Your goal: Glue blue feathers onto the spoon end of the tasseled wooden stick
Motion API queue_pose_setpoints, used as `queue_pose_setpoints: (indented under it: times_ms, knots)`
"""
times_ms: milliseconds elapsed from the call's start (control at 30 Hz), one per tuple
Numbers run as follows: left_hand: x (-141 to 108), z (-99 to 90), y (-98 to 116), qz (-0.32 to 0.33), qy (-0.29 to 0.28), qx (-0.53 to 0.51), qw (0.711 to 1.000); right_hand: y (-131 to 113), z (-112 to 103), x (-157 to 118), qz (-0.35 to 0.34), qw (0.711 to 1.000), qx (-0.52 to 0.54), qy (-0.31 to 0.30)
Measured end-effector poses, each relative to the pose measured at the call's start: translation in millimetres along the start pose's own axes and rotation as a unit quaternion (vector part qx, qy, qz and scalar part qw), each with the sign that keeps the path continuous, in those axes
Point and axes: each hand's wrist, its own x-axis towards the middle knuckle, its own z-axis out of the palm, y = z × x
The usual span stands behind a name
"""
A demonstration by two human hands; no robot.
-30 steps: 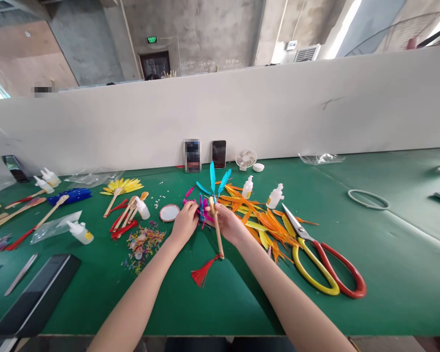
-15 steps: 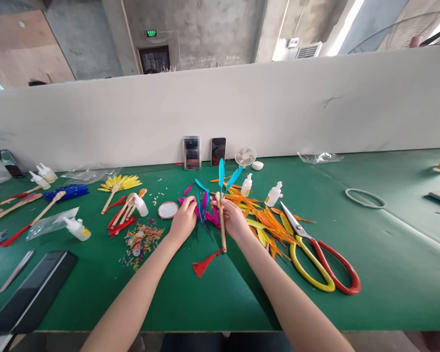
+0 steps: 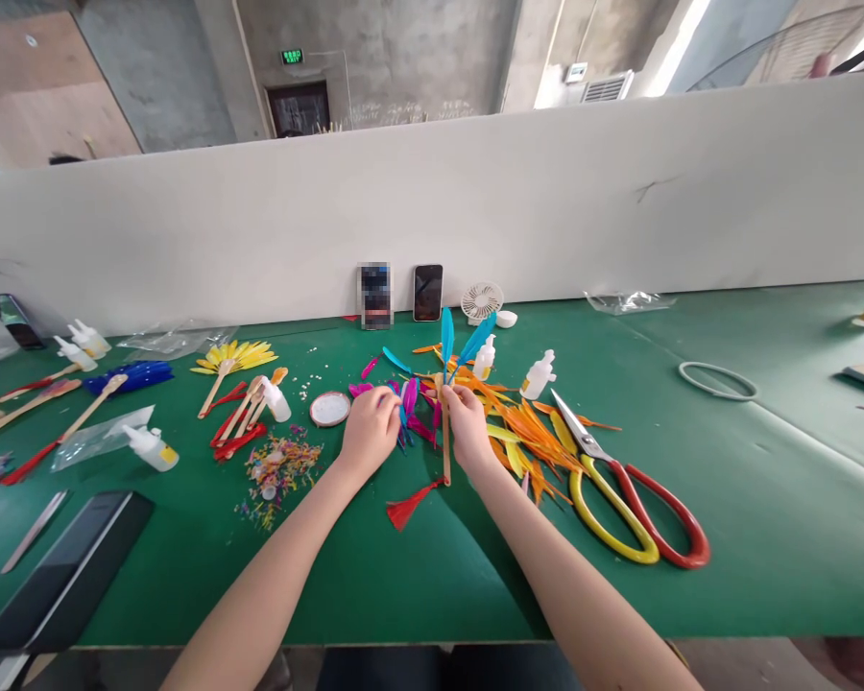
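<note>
Green table (image 3: 763,499) ran under everything, with big scissors (image 3: 591,445) lying on it. An orange and yellow feather heap (image 3: 537,437) sprawled just left of the scissors. Past that heap, still left of the scissors, the right hand (image 3: 469,427) pinched a wooden stick (image 3: 445,451) near its top. Left hand (image 3: 370,432) was even farther left of them, fingertips bunched at some magenta and blue feathers (image 3: 422,430), couldn't tell if it gripped any. Two turquoise feathers (image 3: 447,336) poked out above the stick, plus a red tassel (image 3: 408,509) at its bottom end.
</note>
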Motion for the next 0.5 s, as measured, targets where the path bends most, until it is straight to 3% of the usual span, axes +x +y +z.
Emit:
queue_pose_setpoints:
  times_ms: [100,200,500]
  knots:
    - [-2,4.3,10,0.019,-0.094,0.034,0.995,1,-1,0,-0.030,0.999,-0.032,0.015]
    - [-5,9.0,13,-0.008,-0.153,0.038,0.987,2,-2,1,-0.056,0.997,-0.042,0.013]
    - [1,8.0,2,-0.135,-0.131,-0.066,0.980,9,0,4,-0.017,0.999,0.005,-0.038]
